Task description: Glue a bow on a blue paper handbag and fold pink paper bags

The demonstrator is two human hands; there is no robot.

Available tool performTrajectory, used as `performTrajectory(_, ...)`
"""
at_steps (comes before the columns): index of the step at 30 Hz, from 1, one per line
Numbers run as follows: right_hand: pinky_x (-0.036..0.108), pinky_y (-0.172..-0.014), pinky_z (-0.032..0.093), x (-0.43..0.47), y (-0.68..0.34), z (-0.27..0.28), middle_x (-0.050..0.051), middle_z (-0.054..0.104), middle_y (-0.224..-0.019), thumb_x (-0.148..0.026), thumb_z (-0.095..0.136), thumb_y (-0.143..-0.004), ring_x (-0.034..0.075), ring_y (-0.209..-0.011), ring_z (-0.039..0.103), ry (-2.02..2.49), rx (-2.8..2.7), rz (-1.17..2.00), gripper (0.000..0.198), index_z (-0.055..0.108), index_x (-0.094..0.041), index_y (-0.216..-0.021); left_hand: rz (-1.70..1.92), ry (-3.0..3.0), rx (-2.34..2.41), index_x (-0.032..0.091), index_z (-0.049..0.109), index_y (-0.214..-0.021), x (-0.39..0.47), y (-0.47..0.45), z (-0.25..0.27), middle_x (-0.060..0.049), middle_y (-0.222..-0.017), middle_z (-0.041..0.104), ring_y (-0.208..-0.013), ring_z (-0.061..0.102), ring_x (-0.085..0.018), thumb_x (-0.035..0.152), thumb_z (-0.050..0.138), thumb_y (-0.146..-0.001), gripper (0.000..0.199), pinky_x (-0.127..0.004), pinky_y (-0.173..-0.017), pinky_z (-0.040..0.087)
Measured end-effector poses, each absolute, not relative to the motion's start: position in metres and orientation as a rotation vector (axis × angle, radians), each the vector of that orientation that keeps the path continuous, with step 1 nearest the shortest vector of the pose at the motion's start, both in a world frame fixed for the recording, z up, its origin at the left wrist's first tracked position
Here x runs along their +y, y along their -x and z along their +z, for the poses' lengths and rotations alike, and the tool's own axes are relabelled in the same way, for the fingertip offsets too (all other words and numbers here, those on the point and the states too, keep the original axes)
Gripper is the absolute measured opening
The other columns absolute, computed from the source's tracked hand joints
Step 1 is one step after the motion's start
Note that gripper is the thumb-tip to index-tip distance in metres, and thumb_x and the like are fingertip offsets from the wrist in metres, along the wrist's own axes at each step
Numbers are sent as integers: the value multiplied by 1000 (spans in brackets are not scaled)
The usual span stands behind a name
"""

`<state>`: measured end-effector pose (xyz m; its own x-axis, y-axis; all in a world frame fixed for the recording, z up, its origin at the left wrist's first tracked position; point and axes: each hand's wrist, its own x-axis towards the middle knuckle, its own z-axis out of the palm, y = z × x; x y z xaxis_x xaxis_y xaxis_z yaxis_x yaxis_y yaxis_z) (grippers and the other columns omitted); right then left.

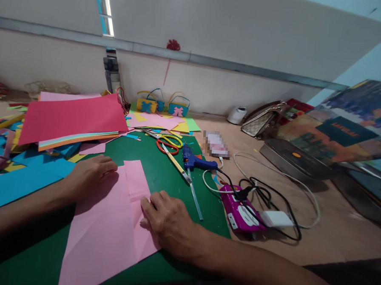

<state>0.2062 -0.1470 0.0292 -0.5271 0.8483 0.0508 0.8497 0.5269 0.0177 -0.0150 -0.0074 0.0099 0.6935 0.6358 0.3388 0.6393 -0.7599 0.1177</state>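
A sheet of pink paper (99, 231) lies on the green mat, with a folded strip (137, 178) along its right side. My left hand (91, 176) rests at the sheet's upper left edge, its fingers bent together against the paper. On the right edge, my right hand (170, 220) has its fingers curled over the folded strip, gripping it; the fingertips are partly hidden. Beyond the sheet are a yellow cutter knife (173, 159), a clear glue stick (195, 200), a blue hot glue gun (196, 161) and scissors with red and yellow handles (167, 146).
Coloured paper is stacked under a red sheet (73, 117) at the left, beside a blue sheet (25, 182) and scraps. Small paper bags (178, 109) stand at the back. A purple power strip (242, 213) with tangled cables, a phone (216, 144) and a handbag (263, 118) occupy the right.
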Motion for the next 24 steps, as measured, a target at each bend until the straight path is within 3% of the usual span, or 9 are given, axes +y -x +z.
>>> performTrajectory(6, 31, -54, 36, -144, -209, 31, 8, 60, -87, -33, 53, -90, 20, -76, 53, 1513, -2722, -36, 22, 55, -13, -100, -627, 2833, -964, 18, 64, -71, -16, 13, 6, -7, -78, 64, -70, 55, -19, 22, 40, -88, 29, -27, -55, 37)
performTrajectory(13, 30, -56, 31, -145, -213, 22, 6, 60, -79, -27, 59, -87, 18, -70, 51, 1406, -2642, -96, 12, 55, -15, -88, -679, 3003, -813, 17, 65, -78, -15, 6, 11, -5, -88, 67, -77, 57, -15, 23, 44, -92, 26, -24, -65, 45)
performTrajectory(19, 29, -55, 27, -144, -215, 21, 3, 57, -72, -23, 54, -89, 15, -64, 48, 1360, -2581, -70, 11, 53, -17, -80, -736, 2885, -728, 16, 58, -74, -10, 3, 9, -3, -67, 63, -64, 55, -15, 23, 49, -89, 19, -26, -58, 40)
performTrajectory(24, 28, -53, 27, -140, -217, 24, 1, 55, -69, -21, 52, -89, 14, -61, 48, 1393, -2551, 33, 12, 53, -18, -78, -669, 2803, -579, 17, 58, -80, -12, -7, 9, -1, -60, 57, -56, 50, -14, 25, 49, -87, 14, -26, -53, 34)
